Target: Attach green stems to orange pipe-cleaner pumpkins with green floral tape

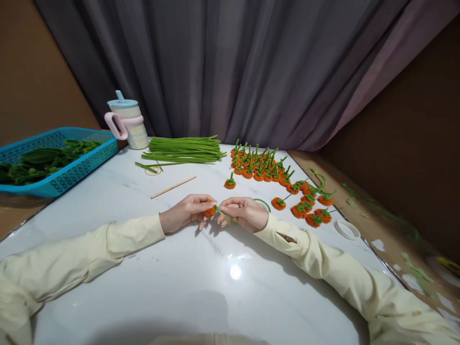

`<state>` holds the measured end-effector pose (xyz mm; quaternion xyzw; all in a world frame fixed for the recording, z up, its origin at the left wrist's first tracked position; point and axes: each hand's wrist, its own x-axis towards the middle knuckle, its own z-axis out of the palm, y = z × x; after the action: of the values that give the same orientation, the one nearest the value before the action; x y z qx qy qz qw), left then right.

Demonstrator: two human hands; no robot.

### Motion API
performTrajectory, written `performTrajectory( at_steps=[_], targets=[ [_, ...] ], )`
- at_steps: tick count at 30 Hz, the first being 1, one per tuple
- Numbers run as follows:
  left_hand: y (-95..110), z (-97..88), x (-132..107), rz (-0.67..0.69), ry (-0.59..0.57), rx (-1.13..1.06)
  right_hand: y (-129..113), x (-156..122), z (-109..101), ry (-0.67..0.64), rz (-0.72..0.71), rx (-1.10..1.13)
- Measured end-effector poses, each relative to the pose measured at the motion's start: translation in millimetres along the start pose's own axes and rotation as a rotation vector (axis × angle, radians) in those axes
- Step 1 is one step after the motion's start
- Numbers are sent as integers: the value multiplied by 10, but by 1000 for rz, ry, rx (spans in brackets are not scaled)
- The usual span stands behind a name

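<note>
My left hand (187,212) and my right hand (244,212) meet over the middle of the white marble table (201,287). Between their fingertips they pinch one small orange fuzzy flower (210,211) with a green stem. Both hands are closed on it; green tape or stem material (230,218) runs under my right fingers. A roll of green tape (264,203) lies just behind my right hand. Several finished orange flowers (262,167) with green stems lie in rows to the far right, with more (309,206) nearer my right wrist.
A bundle of green pipe-cleaner stems (183,149) lies at the back. A wooden stick (173,187) is left of centre. A blue basket (57,160) of green leaves stands far left beside a lidded cup (127,122). A white tape ring (347,229) sits right.
</note>
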<state>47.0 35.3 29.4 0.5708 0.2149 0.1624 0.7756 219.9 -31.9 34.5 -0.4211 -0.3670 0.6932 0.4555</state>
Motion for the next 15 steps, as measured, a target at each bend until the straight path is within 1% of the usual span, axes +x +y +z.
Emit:
performTrajectory(
  at_steps=[5,11,13,15],
  targets=[
    [0,-4,-2,10,15,0,-56,-25,29,1,43,4],
    [-9,-8,-1,12,3,-6,-75,-14,32,-17,61,-54],
    [-8,-8,2,7,-3,-8,-76,-11,23,-27,62,-86],
    [-8,-12,6,-1,-10,-15,-83,-22,15,-21,30,-152]
  ],
)
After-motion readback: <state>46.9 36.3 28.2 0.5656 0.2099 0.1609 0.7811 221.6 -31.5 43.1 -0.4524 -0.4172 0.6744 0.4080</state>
